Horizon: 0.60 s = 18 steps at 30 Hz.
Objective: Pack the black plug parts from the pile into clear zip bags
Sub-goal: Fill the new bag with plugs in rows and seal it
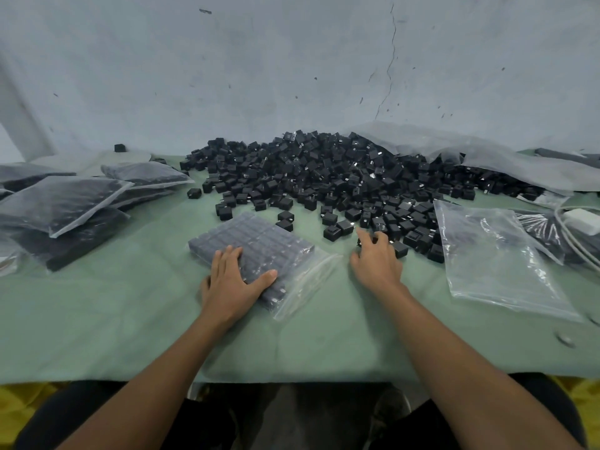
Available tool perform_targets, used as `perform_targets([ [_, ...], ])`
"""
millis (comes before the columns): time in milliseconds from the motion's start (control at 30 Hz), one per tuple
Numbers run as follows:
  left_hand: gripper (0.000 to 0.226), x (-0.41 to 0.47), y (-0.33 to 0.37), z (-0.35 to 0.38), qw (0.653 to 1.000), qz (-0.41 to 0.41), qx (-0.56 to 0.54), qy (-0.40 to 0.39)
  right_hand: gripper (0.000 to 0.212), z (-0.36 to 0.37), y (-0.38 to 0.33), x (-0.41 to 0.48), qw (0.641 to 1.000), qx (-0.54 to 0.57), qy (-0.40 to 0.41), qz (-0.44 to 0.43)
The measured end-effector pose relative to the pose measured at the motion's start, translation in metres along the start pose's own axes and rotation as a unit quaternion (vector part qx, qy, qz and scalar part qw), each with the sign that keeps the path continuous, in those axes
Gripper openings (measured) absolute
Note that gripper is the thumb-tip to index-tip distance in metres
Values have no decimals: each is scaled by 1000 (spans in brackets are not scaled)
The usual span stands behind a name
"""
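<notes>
A big pile of black plug parts (324,177) covers the far middle of the table. In front of it lies a clear zip bag (259,245) filled with neat rows of plugs, its open mouth pointing right. My left hand (232,280) rests flat on the bag's near corner, fingers straight, thumb spread. My right hand (376,259) reaches into the near edge of the pile, fingers over loose plugs (401,248); whether it holds one is hidden.
Empty clear zip bags (496,254) lie at the right. Filled bags (65,203) are stacked at the left. A large loose plastic sheet (454,147) drapes behind the pile. White cables (578,222) sit at far right. Green cloth (162,336) covers the table.
</notes>
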<state>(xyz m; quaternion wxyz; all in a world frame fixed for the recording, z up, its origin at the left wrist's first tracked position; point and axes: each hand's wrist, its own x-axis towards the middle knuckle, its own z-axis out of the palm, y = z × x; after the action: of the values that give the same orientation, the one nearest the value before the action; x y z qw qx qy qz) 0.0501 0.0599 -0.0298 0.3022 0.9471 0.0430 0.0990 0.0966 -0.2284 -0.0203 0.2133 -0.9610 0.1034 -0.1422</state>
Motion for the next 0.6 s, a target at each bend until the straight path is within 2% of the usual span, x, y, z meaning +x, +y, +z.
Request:
perform_targets([
  [133, 116, 0, 0, 0, 1000, -2, 0, -4, 39, 2, 1, 9, 1000, -18, -14, 14],
  [267, 110, 1, -3, 2, 1000, 2, 5, -1, 17, 8, 8, 7, 998, 15, 54, 15],
  [467, 116, 2, -4, 3, 1000, 1, 2, -1, 10, -1, 7, -6, 987, 133, 74, 48],
  [600, 117, 2, -4, 3, 1000, 2, 4, -2, 3, -11, 2, -34, 976, 214, 34, -7],
])
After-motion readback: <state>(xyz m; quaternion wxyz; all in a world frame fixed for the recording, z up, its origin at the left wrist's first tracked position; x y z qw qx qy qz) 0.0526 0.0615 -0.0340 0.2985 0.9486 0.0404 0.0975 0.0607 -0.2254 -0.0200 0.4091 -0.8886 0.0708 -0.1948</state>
